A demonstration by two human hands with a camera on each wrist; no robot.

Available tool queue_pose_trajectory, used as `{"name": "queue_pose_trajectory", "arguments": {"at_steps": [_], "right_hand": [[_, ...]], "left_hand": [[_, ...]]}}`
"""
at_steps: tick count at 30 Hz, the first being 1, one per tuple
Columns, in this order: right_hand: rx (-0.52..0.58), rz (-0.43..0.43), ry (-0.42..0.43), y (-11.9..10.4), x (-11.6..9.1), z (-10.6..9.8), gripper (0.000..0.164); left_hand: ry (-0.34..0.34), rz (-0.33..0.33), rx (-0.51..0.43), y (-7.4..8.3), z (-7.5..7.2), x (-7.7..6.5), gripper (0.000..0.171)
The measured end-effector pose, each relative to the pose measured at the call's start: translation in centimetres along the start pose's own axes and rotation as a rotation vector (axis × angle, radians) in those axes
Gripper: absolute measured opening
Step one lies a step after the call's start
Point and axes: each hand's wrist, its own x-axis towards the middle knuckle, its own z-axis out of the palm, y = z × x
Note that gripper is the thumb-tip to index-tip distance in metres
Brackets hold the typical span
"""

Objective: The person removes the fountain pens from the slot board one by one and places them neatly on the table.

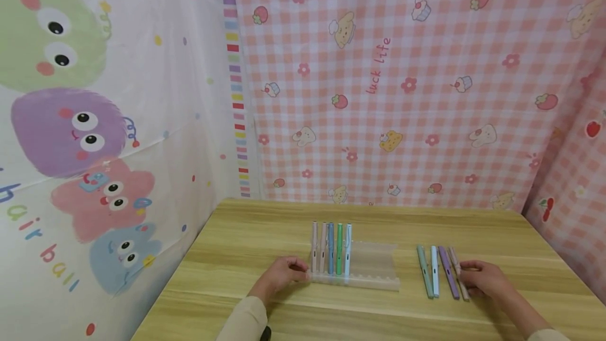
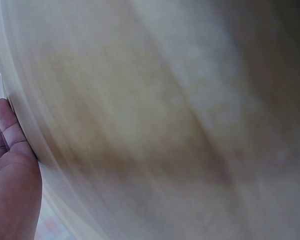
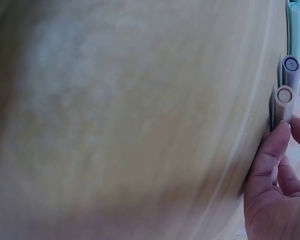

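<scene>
A clear plastic pen rack [image 1: 374,264] with a notched front edge lies on the table. In its left part several pens lie side by side: two pinkish ones, a blue pen [image 1: 331,249], a green pen [image 1: 339,249] and a light blue pen [image 1: 348,249]. My left hand [image 1: 284,272] holds the rack's front left corner between thumb and fingers. To the right of the rack, my right hand [image 1: 485,278] pinches a pinkish-beige pen [image 3: 284,102], which lies at the end of a loose row. Beside it is a purple pen [image 1: 448,272].
Further left in the loose row are a light blue pen [image 1: 434,271] and a grey-green pen [image 1: 424,271]. The wooden table [image 1: 213,257] meets a pink checked cloth [image 1: 402,120] at the back and a white printed cloth [image 1: 184,120] at the left.
</scene>
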Motion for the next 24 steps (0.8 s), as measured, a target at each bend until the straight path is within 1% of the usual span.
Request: {"name": "queue_pose_trajectory", "arguments": {"at_steps": [6, 13, 21, 24], "right_hand": [[0.021, 0.000, 0.017, -0.2, -0.4, -0.1, 0.062], [0.050, 0.006, 0.021, -0.4, -0.6, 0.0, 0.058], [0.081, -0.002, 0.028, -0.9, -1.0, 0.0, 0.062], [0.090, -0.011, 0.045, -0.9, -1.1, 0.0, 0.063]], "left_hand": [[0.000, 0.003, -0.009, 0.1, 0.1, 0.0, 0.016], [-0.007, 0.001, -0.009, 0.0, 0.1, 0.0, 0.016], [-0.009, -0.006, -0.007, -0.1, 0.0, 0.0, 0.016], [-0.013, -0.009, -0.009, -0.2, 0.0, 0.0, 0.016]]}}
